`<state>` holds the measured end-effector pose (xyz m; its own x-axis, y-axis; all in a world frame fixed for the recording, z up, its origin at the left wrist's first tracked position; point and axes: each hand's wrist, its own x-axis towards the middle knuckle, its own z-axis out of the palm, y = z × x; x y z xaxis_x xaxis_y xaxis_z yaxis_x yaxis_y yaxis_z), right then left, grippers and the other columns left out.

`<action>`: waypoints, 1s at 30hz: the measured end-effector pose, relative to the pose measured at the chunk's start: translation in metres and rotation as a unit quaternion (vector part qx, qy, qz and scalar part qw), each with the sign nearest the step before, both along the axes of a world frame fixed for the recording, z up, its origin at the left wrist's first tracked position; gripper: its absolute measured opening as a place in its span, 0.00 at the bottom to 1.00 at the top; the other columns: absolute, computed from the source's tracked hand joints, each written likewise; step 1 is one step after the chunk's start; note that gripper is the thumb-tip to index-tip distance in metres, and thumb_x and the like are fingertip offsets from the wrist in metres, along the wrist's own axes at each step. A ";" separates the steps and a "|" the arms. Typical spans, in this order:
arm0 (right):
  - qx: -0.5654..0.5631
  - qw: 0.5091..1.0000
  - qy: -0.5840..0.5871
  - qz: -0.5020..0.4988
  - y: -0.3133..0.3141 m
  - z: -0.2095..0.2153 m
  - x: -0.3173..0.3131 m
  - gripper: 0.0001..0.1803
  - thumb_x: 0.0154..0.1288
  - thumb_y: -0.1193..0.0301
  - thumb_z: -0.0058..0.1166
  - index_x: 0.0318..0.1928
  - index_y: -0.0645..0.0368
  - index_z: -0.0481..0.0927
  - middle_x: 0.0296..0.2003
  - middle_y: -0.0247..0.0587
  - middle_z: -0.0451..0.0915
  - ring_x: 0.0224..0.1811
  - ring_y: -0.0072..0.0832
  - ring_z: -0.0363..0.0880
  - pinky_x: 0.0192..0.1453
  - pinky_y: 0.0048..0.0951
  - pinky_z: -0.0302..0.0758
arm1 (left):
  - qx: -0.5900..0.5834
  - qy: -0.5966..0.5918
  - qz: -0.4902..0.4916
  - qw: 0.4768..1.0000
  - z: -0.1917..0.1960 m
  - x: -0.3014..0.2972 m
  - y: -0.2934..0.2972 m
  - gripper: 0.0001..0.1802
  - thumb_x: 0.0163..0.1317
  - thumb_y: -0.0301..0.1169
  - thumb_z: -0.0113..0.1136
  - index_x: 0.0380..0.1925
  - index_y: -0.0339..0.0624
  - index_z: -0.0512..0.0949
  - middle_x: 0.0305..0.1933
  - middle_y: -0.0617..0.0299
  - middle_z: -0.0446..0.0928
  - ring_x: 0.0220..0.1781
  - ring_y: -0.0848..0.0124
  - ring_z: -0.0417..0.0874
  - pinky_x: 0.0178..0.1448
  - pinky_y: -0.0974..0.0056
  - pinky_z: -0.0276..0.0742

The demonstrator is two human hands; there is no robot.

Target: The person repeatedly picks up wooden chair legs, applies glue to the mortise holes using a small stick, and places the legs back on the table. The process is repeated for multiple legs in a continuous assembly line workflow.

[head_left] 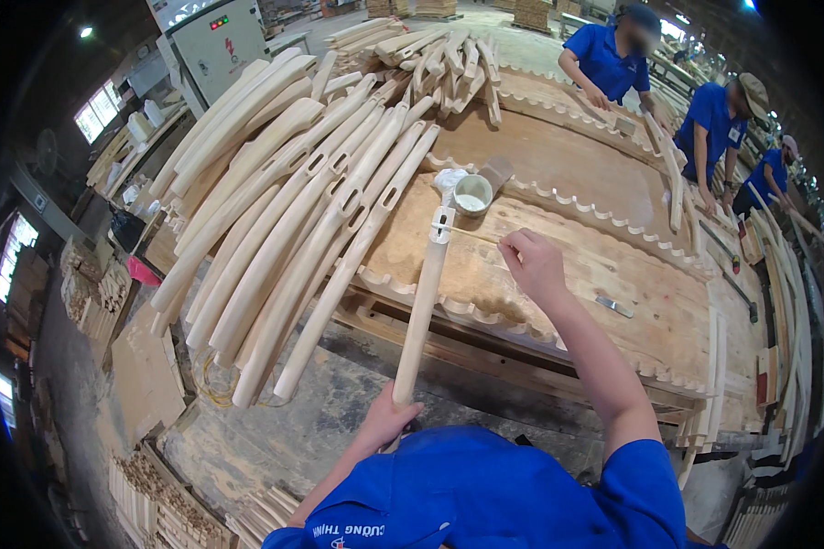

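My left hand [389, 418] is wrapped round the lower end of a pale wooden leg [419, 320], close to my body. The leg slants up and away to the workbench, with its slotted upper end by the scalloped near edge. Above the bench, my right hand [533, 265] pinches a thin stick [474, 237]. The stick's far end meets the slot in the leg. Whitish matter shows around the slot. Just beyond stands a small round cup [473, 187] with a white substance inside, beside a crumpled white plastic bag [449, 179].
A large pile of slotted wooden legs [284, 197] covers the bench's left side. A small flat metal-and-dark tool [614, 306] lies on the right. Scalloped wooden strips [595, 207] cross the bench. Co-workers in blue [611, 59] stand at the far right. A grey electrical cabinet [218, 55] stands behind.
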<state>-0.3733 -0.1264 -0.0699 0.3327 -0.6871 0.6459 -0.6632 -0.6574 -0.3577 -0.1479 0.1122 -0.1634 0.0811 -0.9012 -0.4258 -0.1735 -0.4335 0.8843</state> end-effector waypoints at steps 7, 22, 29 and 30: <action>0.000 0.999 0.039 0.037 0.008 0.003 -0.009 0.02 0.56 0.72 0.56 0.28 0.55 0.77 0.27 0.36 0.78 0.30 0.34 0.78 0.31 0.32 0.74 | 0.010 0.020 0.011 1.000 0.011 -0.004 0.001 0.28 0.53 0.32 0.64 0.52 0.37 0.65 0.28 0.61 0.71 0.22 0.75 0.72 0.25 0.68 0.71; -0.189 0.764 0.615 0.047 -0.005 0.126 0.099 0.04 0.51 0.70 0.56 0.28 0.52 0.83 0.29 0.33 0.81 0.37 0.30 0.80 0.34 0.32 0.73 | -0.008 0.016 -0.002 1.000 0.026 0.006 0.005 0.34 0.62 0.45 0.54 0.61 0.36 0.55 0.30 0.55 0.75 0.18 0.72 0.74 0.24 0.67 0.73; -0.143 0.772 0.613 0.088 -0.010 0.135 0.102 0.03 0.51 0.70 0.57 0.26 0.52 0.83 0.28 0.36 0.82 0.36 0.33 0.82 0.33 0.30 0.75 | -0.018 -0.015 -0.065 0.998 0.036 0.016 0.003 0.39 0.63 0.43 0.52 0.67 0.37 0.46 0.33 0.48 0.77 0.19 0.67 0.77 0.25 0.64 0.75; -0.135 0.781 0.607 0.068 -0.013 0.135 0.101 0.03 0.51 0.70 0.57 0.26 0.52 0.83 0.29 0.37 0.82 0.36 0.33 0.82 0.33 0.31 0.76 | -0.022 -0.014 -0.072 0.997 0.038 0.014 0.002 0.39 0.63 0.43 0.52 0.67 0.37 0.46 0.33 0.47 0.77 0.19 0.67 0.77 0.25 0.63 0.76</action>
<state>-0.2720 -0.1394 0.0651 0.8701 -0.4853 -0.0861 -0.3237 -0.6944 0.6427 -0.1342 0.1145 -0.1258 -0.0401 -0.9220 -0.3851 -0.2559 -0.3631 0.8959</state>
